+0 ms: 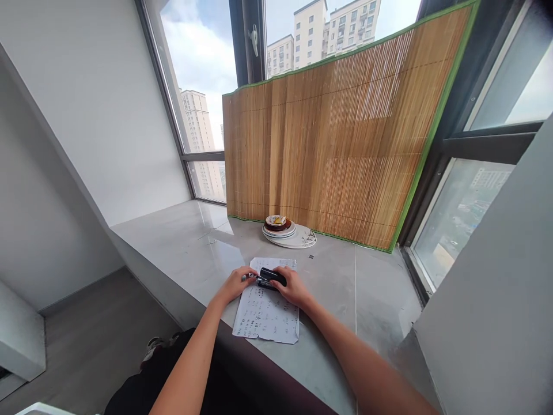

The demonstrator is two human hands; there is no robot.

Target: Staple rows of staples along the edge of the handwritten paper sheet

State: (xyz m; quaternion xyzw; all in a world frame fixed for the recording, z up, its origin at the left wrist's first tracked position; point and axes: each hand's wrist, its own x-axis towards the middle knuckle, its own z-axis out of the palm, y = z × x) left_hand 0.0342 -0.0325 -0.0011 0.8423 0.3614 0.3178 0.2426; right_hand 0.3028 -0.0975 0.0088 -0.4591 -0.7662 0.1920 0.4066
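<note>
A black stapler-like object (268, 278) lies over the upper part of a white sheet of paper (272, 317) covered in rows of handwriting. My right hand (289, 283) is wrapped round the right end of the black object. On the other side, my left hand (237, 282) has its fingertips pinched at the object's left end, around something small and greyish that I cannot make out. The paper rests on the grey tiled sill, with its lower edge near the sill's front edge.
Stacked plates (279, 230) and a white oval plate (306, 237) stand behind the paper. A bamboo mat (328, 138) with green edging leans against the windows. Beyond the plates' right side lies a small dark piece (311, 256).
</note>
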